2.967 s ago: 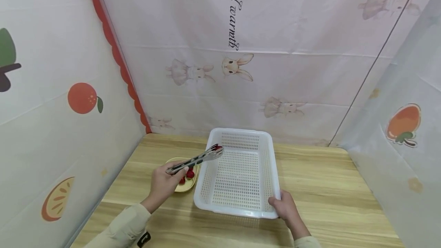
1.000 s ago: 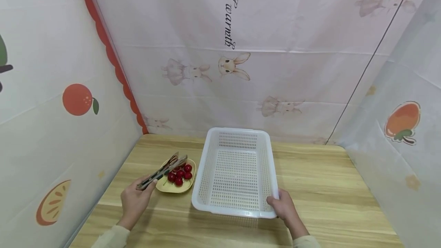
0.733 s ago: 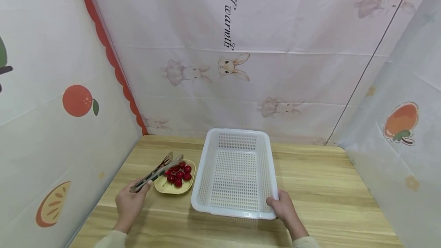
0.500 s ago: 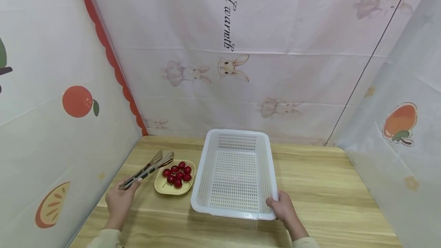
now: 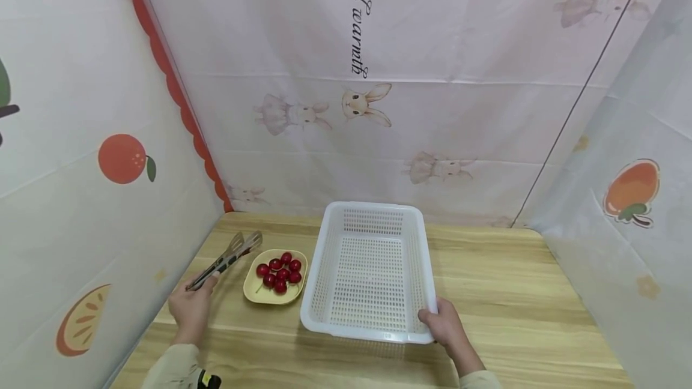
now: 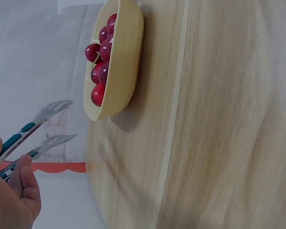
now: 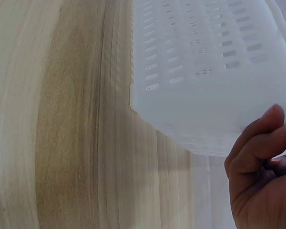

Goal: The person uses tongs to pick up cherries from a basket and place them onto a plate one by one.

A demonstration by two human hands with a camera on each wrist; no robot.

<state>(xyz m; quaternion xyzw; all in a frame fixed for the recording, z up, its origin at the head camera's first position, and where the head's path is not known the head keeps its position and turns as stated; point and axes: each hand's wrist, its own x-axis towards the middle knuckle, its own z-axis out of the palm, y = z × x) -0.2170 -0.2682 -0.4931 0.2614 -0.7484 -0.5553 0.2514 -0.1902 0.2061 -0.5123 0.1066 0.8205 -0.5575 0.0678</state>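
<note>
My left hand (image 5: pixel 190 310) holds a pair of metal tongs (image 5: pixel 226 260) to the left of a small yellow dish (image 5: pixel 254 293). Several dark red cherries (image 5: pixel 283 274) lie in that dish, one with its stem showing. In the left wrist view the tongs (image 6: pixel 20 136) have their slotted ends apart, nothing between them, above the table. My right hand (image 5: pixel 446 324) grips the near right corner of a white perforated plastic basket (image 5: pixel 313 281), thumb over the rim. Fingers of the right hand (image 7: pixel 257 157) curl under that rim in the right wrist view. No fruit shows inside the basket.
The dish stands close beside the basket's left side on a wood-grain table (image 5: pixel 497 281). Printed cloth walls (image 5: pixel 303 47) enclose the table at the back, left and right. Bare tabletop shows to the basket's right.
Three seconds ago the tongs held something red over the basket. They have since moved left, over the dish and then off it, and hold nothing now. My right hand keeps its grip.
</note>
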